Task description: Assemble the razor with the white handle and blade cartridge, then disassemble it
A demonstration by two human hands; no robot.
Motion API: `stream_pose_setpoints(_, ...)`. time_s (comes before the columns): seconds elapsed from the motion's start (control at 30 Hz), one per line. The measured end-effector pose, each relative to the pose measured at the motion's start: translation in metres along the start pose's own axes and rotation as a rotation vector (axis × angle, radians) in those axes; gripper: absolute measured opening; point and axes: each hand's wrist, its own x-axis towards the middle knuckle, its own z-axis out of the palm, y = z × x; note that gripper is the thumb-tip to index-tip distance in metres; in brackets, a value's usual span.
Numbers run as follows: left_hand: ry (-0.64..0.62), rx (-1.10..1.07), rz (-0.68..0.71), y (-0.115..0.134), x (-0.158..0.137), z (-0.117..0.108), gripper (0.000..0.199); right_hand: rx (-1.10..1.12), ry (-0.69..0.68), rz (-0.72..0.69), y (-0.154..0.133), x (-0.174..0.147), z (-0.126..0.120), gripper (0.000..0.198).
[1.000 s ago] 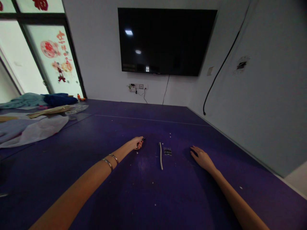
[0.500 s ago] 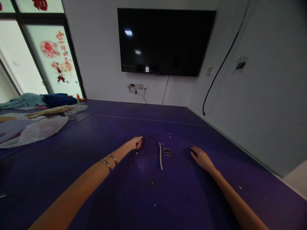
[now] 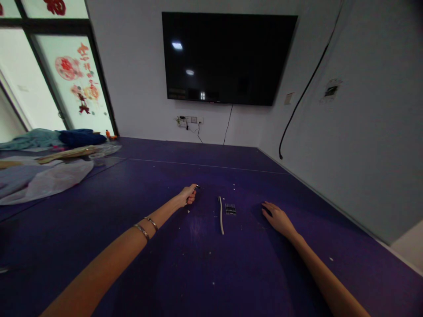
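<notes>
My left hand is closed around a small dark tool with a shiny metal tip. Most of the tool is hidden in the fist, so I cannot tell its kind. Between my hands a short length of whitish cable lies roughly lengthwise on the purple surface. Just right of the cable sits a small clear-and-black rectangular piece, its kind unclear. My right hand rests palm down on the surface, fingers stretched out, to the right of that piece and apart from it.
White scraps lie scattered over the purple tabletop. At the far left are plastic bags and a dark blue cloth. A television hangs on the wall, and a black cable dangles along the right wall.
My left hand has tilted and risen slightly, and the tool's shiny tip points a little higher. The right hand, cable and clear-and-black piece stay where they were.
</notes>
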Motion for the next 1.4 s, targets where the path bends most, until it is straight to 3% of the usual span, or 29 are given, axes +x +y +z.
stream_pose_setpoints(0.33, -0.008, 0.051, 0.356, -0.006, -0.025, 0.025, 0.045, 0.114, 0.05, 0.005, -0.007, 0.012, -0.009, 0.041)
stream_pose_setpoints(0.47, -0.122, 0.183, 0.559, -0.008, -0.048, 0.05, 0.044, 0.394, 0.138, -0.065, -0.056, 0.03, -0.033, 0.033)
stream_pose_setpoints(0.67, -0.19, 0.204, 0.669, -0.011, -0.072, 0.071, 0.045, 1.054, -0.036, -0.048, -0.151, 0.043, -0.062, 0.032)
stream_pose_setpoints(0.83, -0.168, 0.208, 0.7, -0.011, -0.081, 0.07, 0.045, 1.31, -0.167, 0.052, -0.19, 0.042, -0.064, 0.034)
stream_pose_setpoints(1.0, -0.184, 0.203, 0.717, -0.012, -0.082, 0.07, 0.044, 1.426, -0.206, 0.072, -0.2, 0.042, -0.059, 0.029)
stream_pose_setpoints(1.4, -0.176, 0.182, 0.747, -0.013, -0.083, 0.07, 0.043, 1.472, -0.147, 0.159, -0.194, 0.043, -0.052, 0.028)
